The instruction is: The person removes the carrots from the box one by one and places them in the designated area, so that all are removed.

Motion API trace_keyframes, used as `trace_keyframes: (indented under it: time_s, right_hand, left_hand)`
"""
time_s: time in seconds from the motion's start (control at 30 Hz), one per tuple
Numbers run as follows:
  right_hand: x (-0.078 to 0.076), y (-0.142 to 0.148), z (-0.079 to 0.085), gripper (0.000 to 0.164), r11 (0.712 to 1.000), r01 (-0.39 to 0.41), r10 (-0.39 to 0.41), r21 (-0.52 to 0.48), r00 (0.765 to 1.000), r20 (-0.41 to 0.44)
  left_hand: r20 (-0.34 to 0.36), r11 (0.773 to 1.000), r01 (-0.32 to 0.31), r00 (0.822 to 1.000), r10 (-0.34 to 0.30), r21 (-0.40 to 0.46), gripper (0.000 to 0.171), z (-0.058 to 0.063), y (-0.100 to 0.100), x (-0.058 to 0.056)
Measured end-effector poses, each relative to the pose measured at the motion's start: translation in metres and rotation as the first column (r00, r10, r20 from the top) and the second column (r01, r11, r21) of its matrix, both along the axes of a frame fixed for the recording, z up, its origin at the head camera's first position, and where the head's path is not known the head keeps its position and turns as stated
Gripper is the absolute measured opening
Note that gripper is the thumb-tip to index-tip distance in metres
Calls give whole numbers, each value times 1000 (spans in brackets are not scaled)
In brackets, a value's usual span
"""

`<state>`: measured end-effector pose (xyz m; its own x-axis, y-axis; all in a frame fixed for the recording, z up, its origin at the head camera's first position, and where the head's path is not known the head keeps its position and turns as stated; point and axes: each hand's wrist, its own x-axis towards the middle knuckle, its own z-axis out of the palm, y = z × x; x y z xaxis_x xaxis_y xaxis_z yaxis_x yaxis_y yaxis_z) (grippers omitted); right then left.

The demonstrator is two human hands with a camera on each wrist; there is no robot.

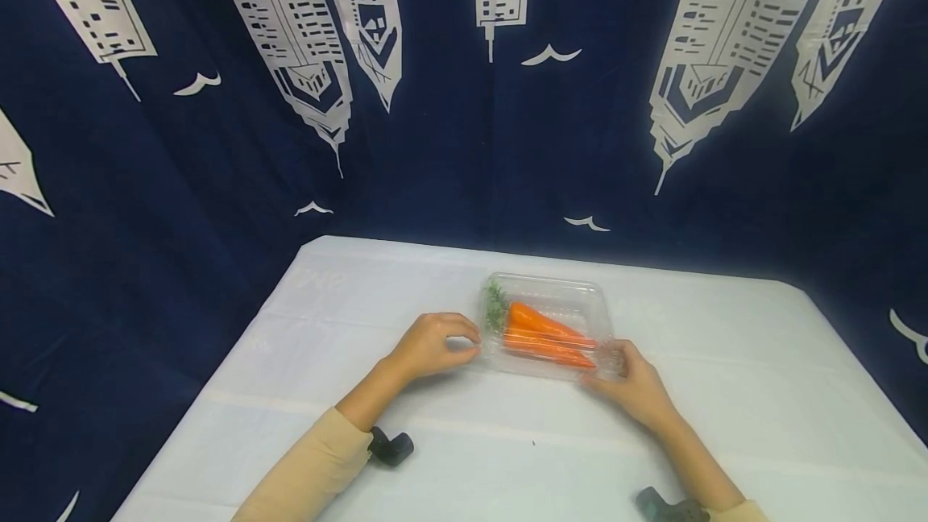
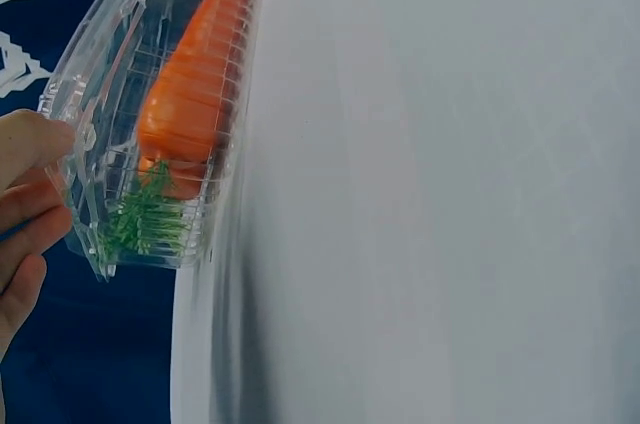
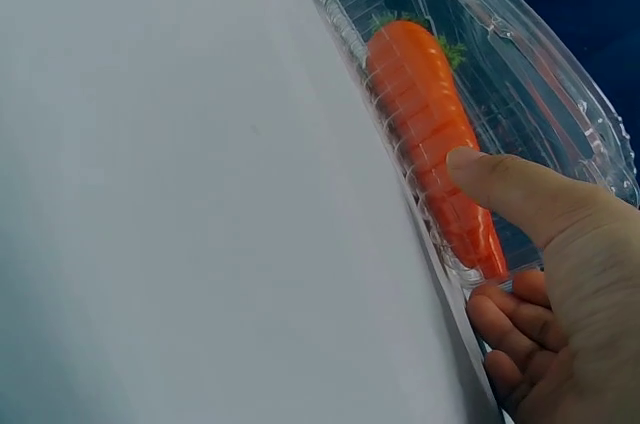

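A clear plastic clamshell container (image 1: 561, 288) lies on the table, its domed lid (image 2: 105, 54) over the base. Inside are orange carrots (image 1: 547, 333), side by side with their tips pointing right. Feathery green tops (image 1: 496, 304) lie at the container's left end. My left hand (image 1: 438, 345) is at that end, its thumb and fingertips pinching the lid's edge. At the near right corner, my right hand (image 1: 638, 389) grips the container. Its thumb (image 3: 500, 179) lies along the near side and the other fingers (image 3: 515, 329) curl at the right end.
White cloth covers the table (image 1: 449, 457), which stretches to both sides and toward me. Behind it hangs a dark blue curtain (image 1: 435, 176) printed with white buildings and birds. A dark wrist device (image 1: 391, 448) sticks out beside the left sleeve.
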<state>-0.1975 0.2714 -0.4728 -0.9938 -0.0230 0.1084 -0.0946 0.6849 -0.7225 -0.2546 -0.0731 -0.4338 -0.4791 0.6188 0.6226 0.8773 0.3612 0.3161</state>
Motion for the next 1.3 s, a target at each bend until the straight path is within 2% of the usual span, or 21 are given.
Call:
trace_keyframes:
  time_s: [0.17,0.47,0.73,0.87,1.03,1.3]
  right_hand:
    - [0,0,-2,73,1000,7,-7,5,1000,-8]
    - [-1,0,-4,68,1000,3,-3,-7,1000,-12]
    - [-2,2,-6,62,1000,-7,7,-6,1000,-25]
    - [-2,2,-7,62,1000,-10,10,-12,1000,-25]
    - [-1,2,-8,56,999,-21,20,-41,999,-30]
    - [-2,4,-11,54,998,-36,33,-54,998,-46]
  left_hand:
    - [20,1000,5,1000,-6,10,8,0,1,0]
    - [0,1000,0,1000,0,11,4,1,1,0]
    - [47,1000,-16,999,15,11,5,2,0,0]
    - [44,999,-5,999,4,34,4,4,-1,0]
    - [47,996,2,999,-6,84,5,11,-1,-1]
    - [105,990,-55,994,41,128,6,33,0,-11]
